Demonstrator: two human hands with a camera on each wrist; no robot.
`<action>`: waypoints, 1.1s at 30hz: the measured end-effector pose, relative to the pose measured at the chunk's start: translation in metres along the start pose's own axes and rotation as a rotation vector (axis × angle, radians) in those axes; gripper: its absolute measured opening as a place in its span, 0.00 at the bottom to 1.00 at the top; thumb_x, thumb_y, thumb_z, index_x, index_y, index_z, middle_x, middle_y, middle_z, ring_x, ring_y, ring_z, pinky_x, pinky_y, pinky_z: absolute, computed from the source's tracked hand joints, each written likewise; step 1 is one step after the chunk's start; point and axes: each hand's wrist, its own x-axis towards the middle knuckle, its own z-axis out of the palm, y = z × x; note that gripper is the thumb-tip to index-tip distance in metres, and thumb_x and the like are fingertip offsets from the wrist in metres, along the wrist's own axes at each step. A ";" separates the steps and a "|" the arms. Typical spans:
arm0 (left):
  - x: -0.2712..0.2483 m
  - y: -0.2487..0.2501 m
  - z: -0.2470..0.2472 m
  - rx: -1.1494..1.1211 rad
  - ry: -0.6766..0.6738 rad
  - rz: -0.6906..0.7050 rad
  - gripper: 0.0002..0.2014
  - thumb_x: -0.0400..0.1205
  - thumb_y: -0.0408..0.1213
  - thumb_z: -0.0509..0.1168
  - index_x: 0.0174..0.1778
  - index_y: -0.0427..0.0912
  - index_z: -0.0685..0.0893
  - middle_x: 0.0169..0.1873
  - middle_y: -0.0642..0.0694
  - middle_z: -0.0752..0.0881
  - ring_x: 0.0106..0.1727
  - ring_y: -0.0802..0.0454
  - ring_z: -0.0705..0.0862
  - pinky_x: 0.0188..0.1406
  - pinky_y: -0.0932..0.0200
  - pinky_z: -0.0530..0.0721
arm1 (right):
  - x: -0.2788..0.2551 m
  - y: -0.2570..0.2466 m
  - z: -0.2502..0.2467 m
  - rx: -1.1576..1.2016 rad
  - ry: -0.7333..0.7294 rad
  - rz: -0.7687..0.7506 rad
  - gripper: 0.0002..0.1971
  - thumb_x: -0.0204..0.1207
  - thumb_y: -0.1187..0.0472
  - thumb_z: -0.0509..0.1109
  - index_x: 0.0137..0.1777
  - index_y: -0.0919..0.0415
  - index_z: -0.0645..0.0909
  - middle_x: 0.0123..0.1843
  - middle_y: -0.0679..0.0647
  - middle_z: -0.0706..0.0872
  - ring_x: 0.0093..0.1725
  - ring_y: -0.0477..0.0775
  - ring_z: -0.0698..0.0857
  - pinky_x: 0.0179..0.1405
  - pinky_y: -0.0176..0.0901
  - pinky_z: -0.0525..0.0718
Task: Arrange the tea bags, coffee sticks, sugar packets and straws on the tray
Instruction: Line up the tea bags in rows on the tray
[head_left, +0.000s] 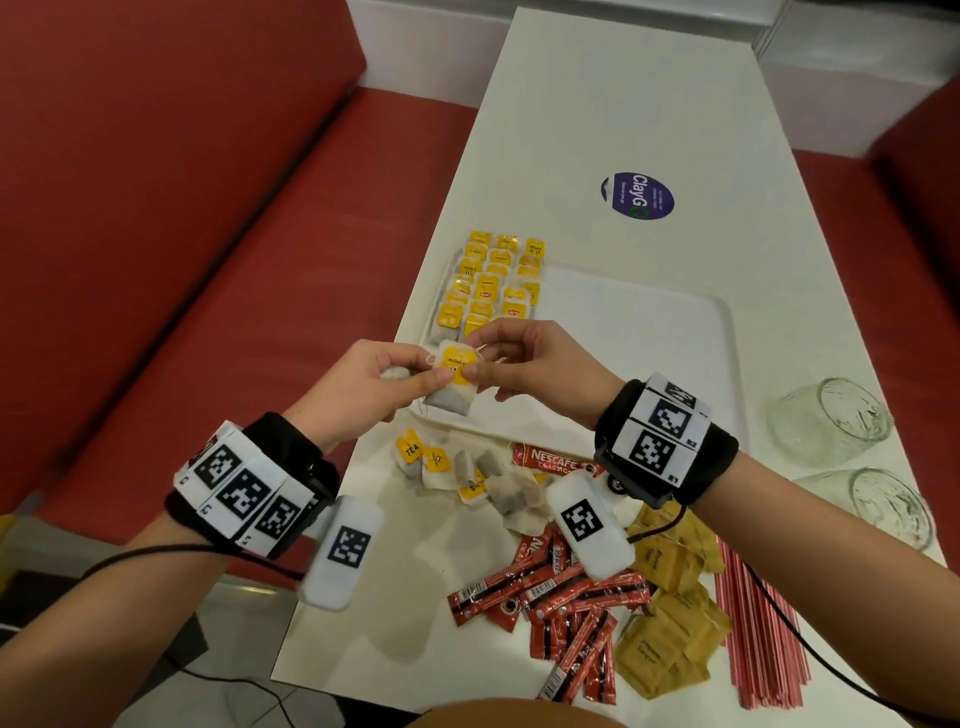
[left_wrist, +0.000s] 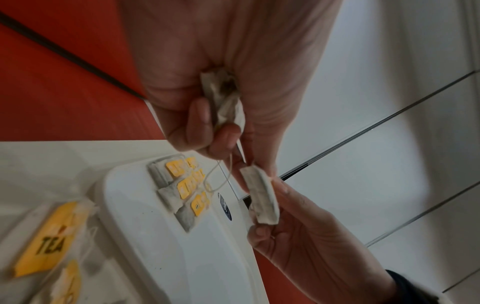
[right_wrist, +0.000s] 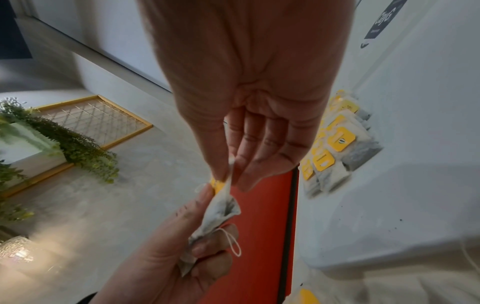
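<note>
Just above the near left corner of the white tray, my left hand and right hand both pinch one tea bag with a yellow tag. In its curled fingers the left hand also holds a second, crumpled tea bag. Rows of tea bags lie on the tray's left part. On the table near me are loose tea bags, red coffee sticks, yellow sugar packets and red straws.
Two glasses lie on their sides at the table's right edge. A round blue sticker is on the table beyond the tray. Red bench seats flank the narrow white table.
</note>
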 end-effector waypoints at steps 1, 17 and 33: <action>0.000 -0.001 0.001 0.008 0.002 0.003 0.10 0.77 0.41 0.69 0.29 0.51 0.86 0.19 0.59 0.74 0.20 0.62 0.67 0.20 0.71 0.66 | 0.001 0.001 0.001 -0.002 0.000 0.001 0.08 0.74 0.68 0.73 0.52 0.61 0.82 0.35 0.49 0.86 0.33 0.42 0.85 0.35 0.34 0.81; 0.026 -0.017 -0.006 0.145 0.005 -0.068 0.06 0.77 0.41 0.71 0.38 0.43 0.89 0.21 0.62 0.79 0.22 0.62 0.69 0.23 0.68 0.68 | 0.025 0.023 0.001 -0.001 0.041 0.139 0.10 0.72 0.68 0.74 0.52 0.65 0.80 0.35 0.54 0.85 0.34 0.46 0.85 0.34 0.33 0.83; 0.107 -0.045 -0.028 0.465 -0.044 -0.104 0.09 0.76 0.41 0.73 0.44 0.39 0.86 0.32 0.56 0.80 0.32 0.65 0.75 0.35 0.69 0.70 | 0.052 0.046 -0.006 -0.499 -0.014 0.105 0.09 0.74 0.61 0.72 0.53 0.58 0.83 0.38 0.49 0.83 0.33 0.38 0.79 0.39 0.26 0.74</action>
